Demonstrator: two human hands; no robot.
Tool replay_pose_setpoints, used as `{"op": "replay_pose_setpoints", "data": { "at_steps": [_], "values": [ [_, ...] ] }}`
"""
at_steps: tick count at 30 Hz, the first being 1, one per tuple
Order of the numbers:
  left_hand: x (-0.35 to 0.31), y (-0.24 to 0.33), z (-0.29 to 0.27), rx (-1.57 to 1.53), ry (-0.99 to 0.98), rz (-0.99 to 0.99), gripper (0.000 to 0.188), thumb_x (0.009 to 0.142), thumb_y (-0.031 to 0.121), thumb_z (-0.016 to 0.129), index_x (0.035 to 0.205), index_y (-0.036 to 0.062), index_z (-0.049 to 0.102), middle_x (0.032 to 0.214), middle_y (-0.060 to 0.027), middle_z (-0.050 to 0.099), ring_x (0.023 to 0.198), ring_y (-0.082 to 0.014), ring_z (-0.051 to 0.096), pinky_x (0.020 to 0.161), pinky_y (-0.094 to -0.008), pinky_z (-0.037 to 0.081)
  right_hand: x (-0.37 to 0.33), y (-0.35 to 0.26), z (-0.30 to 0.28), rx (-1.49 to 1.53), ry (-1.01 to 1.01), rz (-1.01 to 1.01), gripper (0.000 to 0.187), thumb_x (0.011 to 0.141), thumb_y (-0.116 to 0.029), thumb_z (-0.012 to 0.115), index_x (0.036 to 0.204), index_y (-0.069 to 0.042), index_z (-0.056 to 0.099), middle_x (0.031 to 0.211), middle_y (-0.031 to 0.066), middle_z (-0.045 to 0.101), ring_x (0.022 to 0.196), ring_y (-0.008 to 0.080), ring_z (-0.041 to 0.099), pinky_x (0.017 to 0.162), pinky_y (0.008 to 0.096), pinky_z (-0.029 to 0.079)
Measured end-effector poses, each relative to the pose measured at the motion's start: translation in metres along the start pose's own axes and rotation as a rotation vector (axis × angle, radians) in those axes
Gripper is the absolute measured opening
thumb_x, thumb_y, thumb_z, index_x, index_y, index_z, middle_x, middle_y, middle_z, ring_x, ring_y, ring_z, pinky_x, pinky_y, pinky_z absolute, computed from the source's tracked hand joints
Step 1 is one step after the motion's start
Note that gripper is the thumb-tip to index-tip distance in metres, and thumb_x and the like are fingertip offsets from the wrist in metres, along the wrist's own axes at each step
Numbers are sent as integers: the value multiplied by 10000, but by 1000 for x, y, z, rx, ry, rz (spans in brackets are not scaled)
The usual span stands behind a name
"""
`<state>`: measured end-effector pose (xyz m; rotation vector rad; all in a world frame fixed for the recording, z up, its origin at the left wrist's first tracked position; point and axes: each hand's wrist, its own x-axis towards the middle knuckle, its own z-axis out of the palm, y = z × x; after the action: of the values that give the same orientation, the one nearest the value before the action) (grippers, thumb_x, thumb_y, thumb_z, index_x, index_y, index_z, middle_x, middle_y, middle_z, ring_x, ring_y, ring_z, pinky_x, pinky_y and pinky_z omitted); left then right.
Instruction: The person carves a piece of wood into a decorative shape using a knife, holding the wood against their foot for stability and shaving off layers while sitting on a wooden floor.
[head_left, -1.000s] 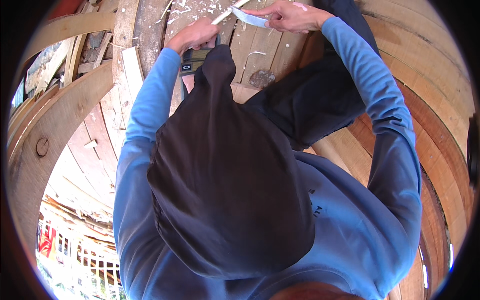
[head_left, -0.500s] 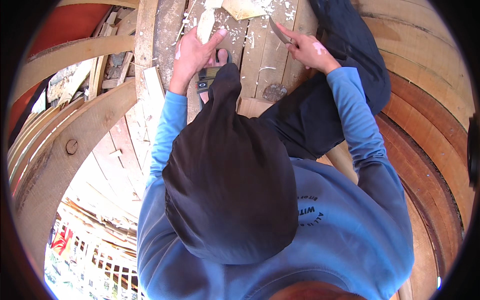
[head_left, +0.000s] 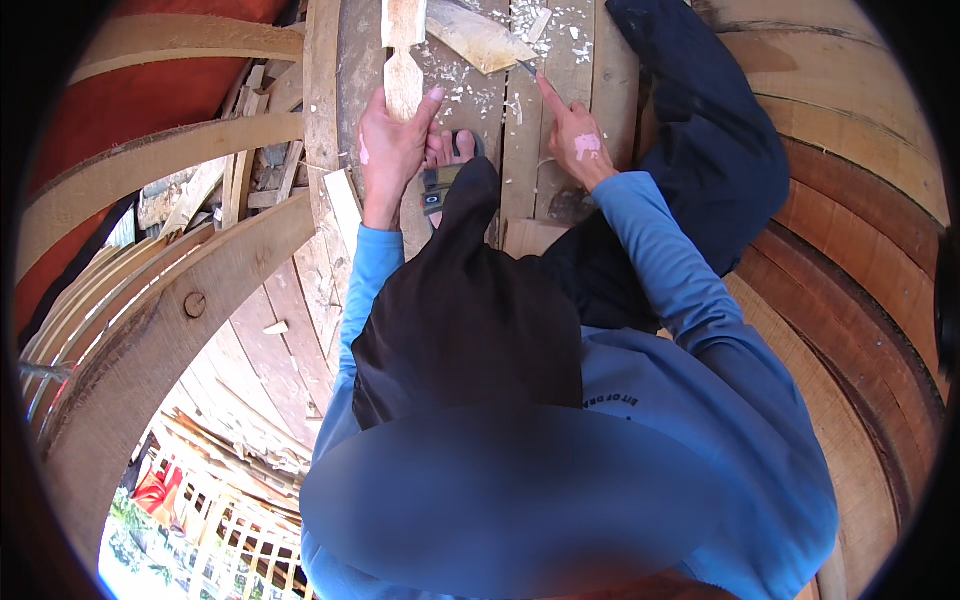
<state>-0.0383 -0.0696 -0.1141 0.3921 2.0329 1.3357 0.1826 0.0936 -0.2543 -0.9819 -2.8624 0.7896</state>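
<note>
My left hand (head_left: 392,145) is closed around the lower end of a pale strip of wood (head_left: 404,85). The strip stands out beyond my thumb and has a narrowed, notched waist partway along. Off to its right, my right hand (head_left: 575,138) is closed on a knife, with the index finger stretched along it. Most of the handle is hidden in my fingers. The short visible part of the knife blade (head_left: 527,67) points to the upper left, by the edge of a flat, angular wood board (head_left: 478,38) lying on the planks. Whether they touch, I cannot tell.
Wood shavings (head_left: 470,97) are scattered over the plank floor (head_left: 520,170). My sandalled foot (head_left: 455,150) rests beside my left hand. Curved wooden ribs (head_left: 190,290) rise on the left, with scrap wood between them. Curved planks (head_left: 850,230) wall the right side.
My right hand has moved left, bringing the knife closer to the angular board. More of the notched strip in my left hand now shows, standing more upright in view. The view has shifted slightly.
</note>
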Motion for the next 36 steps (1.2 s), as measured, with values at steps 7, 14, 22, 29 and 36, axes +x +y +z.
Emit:
{"op": "replay_pose_setpoints", "data": {
  "at_steps": [7,14,22,29,36],
  "values": [
    [-1,-16,8,-140,26,-49,252,958,211,745,1061,40,591,683,-2,608,496,-67,551,431,-230,439,40,-51,-32,33,47,83,848,895,22,531,1614,-343,268,975,276,605,876,479,639,842,552,527],
    [-8,-8,10,-71,-17,-29,498,928,219,729,1297,-22,497,646,-77,626,495,-165,620,408,-343,499,46,-17,-24,55,-1,54,855,852,45,544,1604,-307,334,874,242,660,767,420,648,753,538,501],
    [-23,3,3,-159,-61,-121,393,942,240,697,1216,31,507,645,-48,585,474,-137,570,357,-327,435,41,-16,-18,31,-25,39,864,851,40,526,1615,-298,309,812,256,625,741,420,631,738,517,484],
    [-32,26,-1,-200,-81,-73,353,947,243,689,1195,36,544,631,-15,568,490,-109,554,381,-300,423,59,-47,-57,835,-4,452,756,941,-65,601,1615,-215,294,888,151,694,486,139,474,426,333,403],
    [-47,47,2,-277,-129,43,372,957,250,683,1243,50,552,674,4,581,510,-86,552,393,-281,431,58,-141,-129,1386,12,121,634,973,-121,693,1513,-97,360,1079,163,732,477,22,393,381,202,320]
  ]
}}
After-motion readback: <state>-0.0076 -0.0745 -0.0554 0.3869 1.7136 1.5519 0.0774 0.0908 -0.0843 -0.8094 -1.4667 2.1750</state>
